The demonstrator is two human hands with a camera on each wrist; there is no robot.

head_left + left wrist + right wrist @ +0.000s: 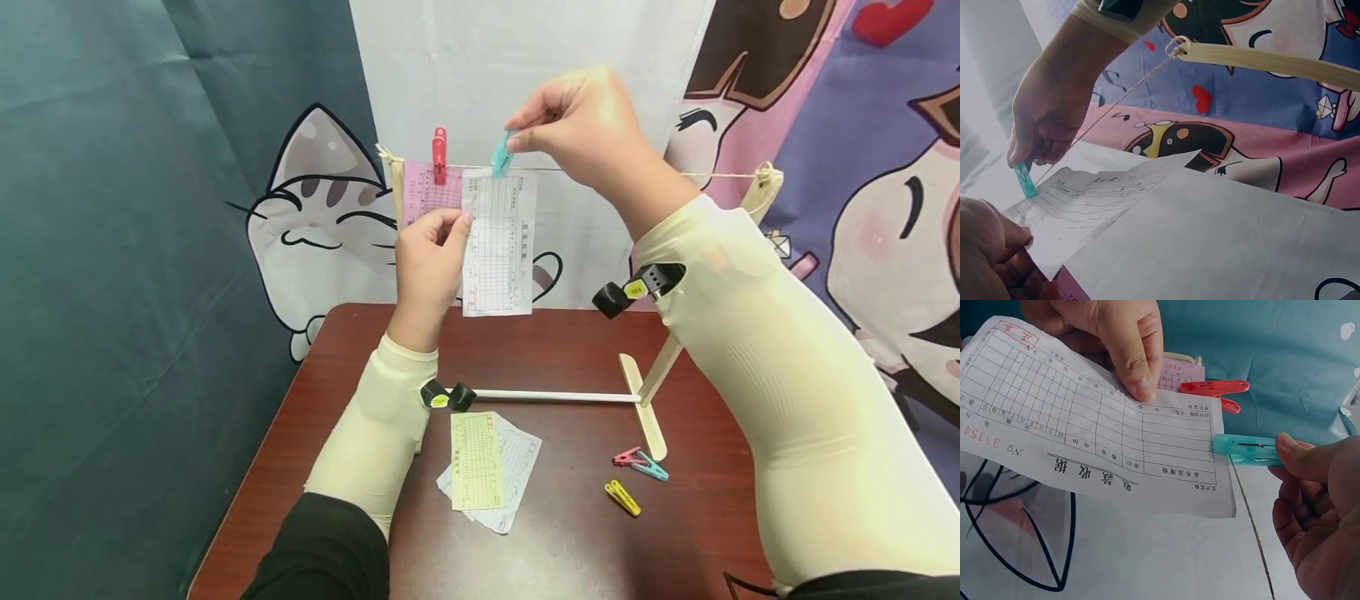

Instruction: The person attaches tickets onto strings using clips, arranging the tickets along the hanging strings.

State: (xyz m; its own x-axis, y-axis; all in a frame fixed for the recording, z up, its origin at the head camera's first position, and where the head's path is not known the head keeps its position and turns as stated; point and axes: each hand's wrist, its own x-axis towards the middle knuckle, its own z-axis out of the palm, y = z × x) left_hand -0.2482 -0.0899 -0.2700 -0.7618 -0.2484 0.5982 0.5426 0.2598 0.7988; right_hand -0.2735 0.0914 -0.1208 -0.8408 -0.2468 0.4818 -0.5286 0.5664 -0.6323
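Note:
A white receipt slip [498, 250] hangs at the string [600, 170], its top edge under the tip of a light blue clothespin [1247, 449]. My right hand [588, 125] pinches that clothespin by its upper end between thumb and fingers. Lower down, my left hand [431, 262] pinches the slip's left edge, thumb in front, as the right wrist view shows. Just left of it a pink slip [427, 190] hangs on the string under a red clothespin [1216, 387]; the left hand covers its lower part.
A yellow-green slip [477, 462] overlaps white slips [522, 467] on the brown table [570, 542]. Pink [628, 457], blue [649, 467] and yellow clothespins [622, 497] lie right. The wooden stand [642, 408] has a white crossbar [555, 396]. Patterned cloths hang behind.

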